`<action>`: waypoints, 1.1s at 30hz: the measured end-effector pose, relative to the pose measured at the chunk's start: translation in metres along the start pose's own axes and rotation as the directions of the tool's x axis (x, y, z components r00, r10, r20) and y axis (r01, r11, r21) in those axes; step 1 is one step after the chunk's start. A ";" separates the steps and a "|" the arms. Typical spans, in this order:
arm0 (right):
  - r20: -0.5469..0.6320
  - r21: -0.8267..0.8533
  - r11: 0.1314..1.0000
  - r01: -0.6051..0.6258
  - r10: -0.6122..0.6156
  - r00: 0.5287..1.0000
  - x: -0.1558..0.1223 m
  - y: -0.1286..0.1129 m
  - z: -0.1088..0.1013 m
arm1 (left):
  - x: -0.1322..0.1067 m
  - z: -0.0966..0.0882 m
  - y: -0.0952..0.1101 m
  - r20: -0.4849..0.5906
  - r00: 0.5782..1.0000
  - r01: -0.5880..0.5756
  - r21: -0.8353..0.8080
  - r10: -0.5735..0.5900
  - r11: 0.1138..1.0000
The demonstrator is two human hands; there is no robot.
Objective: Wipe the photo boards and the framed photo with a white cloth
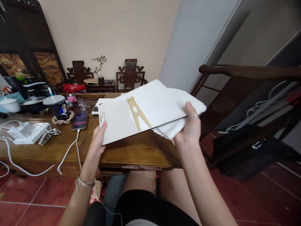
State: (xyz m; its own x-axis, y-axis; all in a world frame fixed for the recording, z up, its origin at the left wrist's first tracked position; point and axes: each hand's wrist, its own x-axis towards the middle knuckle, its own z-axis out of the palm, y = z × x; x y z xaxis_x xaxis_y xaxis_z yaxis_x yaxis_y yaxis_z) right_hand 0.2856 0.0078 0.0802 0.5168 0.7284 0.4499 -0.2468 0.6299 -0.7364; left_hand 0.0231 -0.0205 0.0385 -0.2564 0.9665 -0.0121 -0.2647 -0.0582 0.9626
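I hold a thin white rectangular board [115,119], tilted above the table. It has a dark edge, a small barcode label at its left end and a yellow bear-headed piece [136,113] with two legs on its face. My left hand [98,136] is closed on the board's lower left corner, thumb on the face. At the other end, my right hand [190,125] grips the board together with a crumpled white cloth or tissue [168,130]. That cloth spreads behind and below the board. The right fingers are mostly hidden underneath.
On the wooden table [138,155] at left are a lidded cup [57,106], a phone [80,120] on a cable, a white power strip [30,133] and a clear claw clip [49,135]. A white item [95,110] lies behind the board. A wooden chair [225,94] stands close at right.
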 end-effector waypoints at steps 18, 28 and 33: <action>0.831 -0.501 0.046 0.864 0.305 0.466 -0.015 0.003 -0.036 | 0.011 -0.040 0.023 -0.021 0.966 0.254 0.261 -0.257 0.931; 0.846 -0.448 0.187 0.874 0.403 0.348 -0.034 0.030 -0.033 | 0.016 -0.049 0.014 -0.025 0.977 0.198 0.478 -0.212 0.856; 0.852 -0.457 0.231 0.859 0.392 0.347 -0.035 0.033 -0.032 | 0.016 -0.057 0.017 0.001 1.000 -0.014 0.842 0.025 0.539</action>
State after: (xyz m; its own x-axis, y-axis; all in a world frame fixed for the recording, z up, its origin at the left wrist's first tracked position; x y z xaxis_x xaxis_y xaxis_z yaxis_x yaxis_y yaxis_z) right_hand 0.2860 -0.0052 0.0237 -0.6156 0.7297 0.2976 0.7614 0.6481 -0.0141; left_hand -0.0382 -0.0205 0.0396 -0.2623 0.9649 0.0118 0.6441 0.1660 0.7467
